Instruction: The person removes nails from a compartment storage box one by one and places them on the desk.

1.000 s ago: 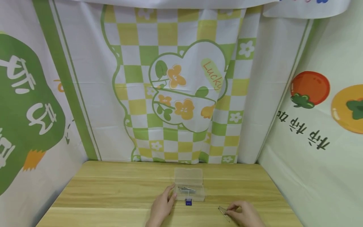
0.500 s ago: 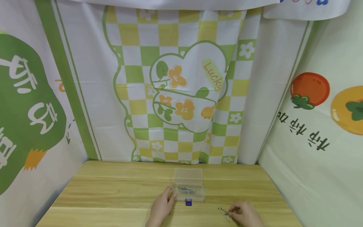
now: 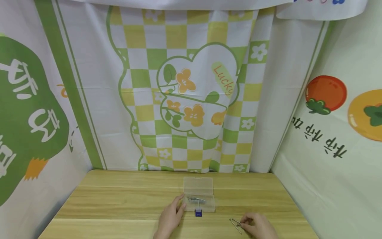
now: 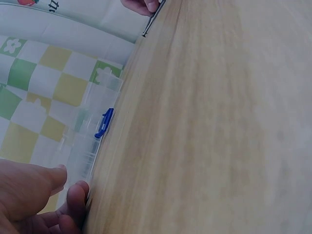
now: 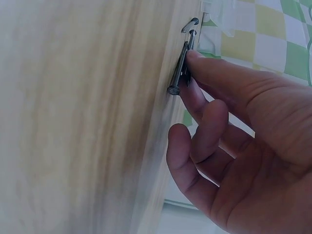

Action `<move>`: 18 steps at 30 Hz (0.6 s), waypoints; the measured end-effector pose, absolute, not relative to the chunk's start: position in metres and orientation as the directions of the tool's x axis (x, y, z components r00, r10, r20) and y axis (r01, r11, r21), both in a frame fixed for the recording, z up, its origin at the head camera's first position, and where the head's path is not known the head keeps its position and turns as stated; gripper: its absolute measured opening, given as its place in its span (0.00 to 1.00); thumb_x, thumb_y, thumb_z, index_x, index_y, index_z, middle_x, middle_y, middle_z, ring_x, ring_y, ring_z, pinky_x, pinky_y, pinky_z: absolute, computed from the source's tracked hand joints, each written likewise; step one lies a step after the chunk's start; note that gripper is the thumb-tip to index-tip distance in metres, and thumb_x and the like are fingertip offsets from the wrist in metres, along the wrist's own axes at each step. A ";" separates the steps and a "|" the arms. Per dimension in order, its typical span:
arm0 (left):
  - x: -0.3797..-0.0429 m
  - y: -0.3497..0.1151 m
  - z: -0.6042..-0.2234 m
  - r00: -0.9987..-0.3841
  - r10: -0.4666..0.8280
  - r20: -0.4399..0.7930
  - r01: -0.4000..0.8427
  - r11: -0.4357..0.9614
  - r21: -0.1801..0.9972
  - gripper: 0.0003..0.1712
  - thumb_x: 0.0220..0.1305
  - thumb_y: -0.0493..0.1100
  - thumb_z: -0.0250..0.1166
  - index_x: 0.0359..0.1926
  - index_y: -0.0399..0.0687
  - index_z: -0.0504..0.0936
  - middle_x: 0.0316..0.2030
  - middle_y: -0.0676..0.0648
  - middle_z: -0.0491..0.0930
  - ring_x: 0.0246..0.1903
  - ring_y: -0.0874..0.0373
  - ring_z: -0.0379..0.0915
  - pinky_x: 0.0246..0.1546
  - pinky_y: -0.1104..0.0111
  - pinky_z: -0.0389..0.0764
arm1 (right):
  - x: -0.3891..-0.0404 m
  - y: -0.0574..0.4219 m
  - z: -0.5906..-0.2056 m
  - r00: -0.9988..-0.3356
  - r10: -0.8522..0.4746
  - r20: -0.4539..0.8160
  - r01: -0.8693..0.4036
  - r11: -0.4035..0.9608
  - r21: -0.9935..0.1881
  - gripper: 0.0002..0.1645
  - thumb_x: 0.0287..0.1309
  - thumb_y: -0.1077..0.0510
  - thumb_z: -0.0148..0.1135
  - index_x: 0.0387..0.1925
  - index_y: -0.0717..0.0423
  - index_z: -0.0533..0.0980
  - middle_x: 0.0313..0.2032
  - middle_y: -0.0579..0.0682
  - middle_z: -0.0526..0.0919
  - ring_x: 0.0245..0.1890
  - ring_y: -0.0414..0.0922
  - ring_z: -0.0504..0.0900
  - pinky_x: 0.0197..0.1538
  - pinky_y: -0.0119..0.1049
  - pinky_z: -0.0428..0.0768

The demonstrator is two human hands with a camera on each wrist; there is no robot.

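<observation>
A small clear plastic box (image 3: 210,207) stands on the table with its lid (image 3: 198,186) folded back and a blue latch (image 3: 198,213) in front. Several metal nails (image 3: 196,199) lie inside. At the box's left end, my left hand (image 3: 169,217) holds it between thumb and fingers. To the right of the box, my right hand (image 3: 258,225) is low over the tabletop, thumb and forefinger pinching at a few nails (image 3: 235,227). The right wrist view shows a round-headed nail (image 5: 178,73) at those fingertips; how many are actually pinched I cannot tell.
The wood-grain table (image 3: 128,199) ends at a checked cloth (image 3: 191,152) behind. Printed cloth walls stand at the left (image 3: 65,186) and right (image 3: 313,186).
My right hand has shifted very slightly right and toward me, while the nails at its fingertips have barely moved. The left hand and the box have stayed put.
</observation>
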State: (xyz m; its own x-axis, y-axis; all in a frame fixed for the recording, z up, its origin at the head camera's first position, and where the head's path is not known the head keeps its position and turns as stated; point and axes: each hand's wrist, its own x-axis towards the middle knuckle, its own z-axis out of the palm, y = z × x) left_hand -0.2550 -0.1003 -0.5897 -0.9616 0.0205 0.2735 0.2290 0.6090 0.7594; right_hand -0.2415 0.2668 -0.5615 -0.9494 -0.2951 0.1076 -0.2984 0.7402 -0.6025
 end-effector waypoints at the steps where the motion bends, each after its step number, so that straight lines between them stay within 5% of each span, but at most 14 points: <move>1: -0.255 -0.100 -0.589 -0.962 0.019 0.274 0.228 0.609 0.760 0.24 0.78 0.46 0.64 0.70 0.47 0.78 0.14 0.62 0.65 0.11 0.70 0.55 0.13 0.76 0.55 | -0.241 0.267 -0.561 -0.950 -0.295 0.104 -0.296 0.742 -0.601 0.05 0.58 0.56 0.77 0.33 0.46 0.85 0.28 0.34 0.81 0.31 0.29 0.76 0.36 0.32 0.76; 18: -0.254 -0.100 -0.588 -0.972 0.014 0.235 0.193 0.618 0.762 0.25 0.77 0.47 0.65 0.71 0.49 0.78 0.15 0.61 0.66 0.11 0.69 0.57 0.13 0.74 0.57 | -0.241 0.264 -0.559 -0.955 -0.281 0.089 -0.279 0.761 -0.586 0.06 0.57 0.55 0.78 0.32 0.44 0.84 0.27 0.34 0.80 0.30 0.29 0.74 0.35 0.32 0.74</move>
State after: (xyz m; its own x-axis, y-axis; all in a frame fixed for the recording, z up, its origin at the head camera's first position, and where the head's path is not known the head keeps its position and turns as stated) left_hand -0.2542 -0.0997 -0.5877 -0.9718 0.0141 0.2352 0.1934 0.6179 0.7621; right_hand -0.2406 0.2643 -0.5591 -0.9555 -0.2815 0.0885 -0.2785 0.7613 -0.5856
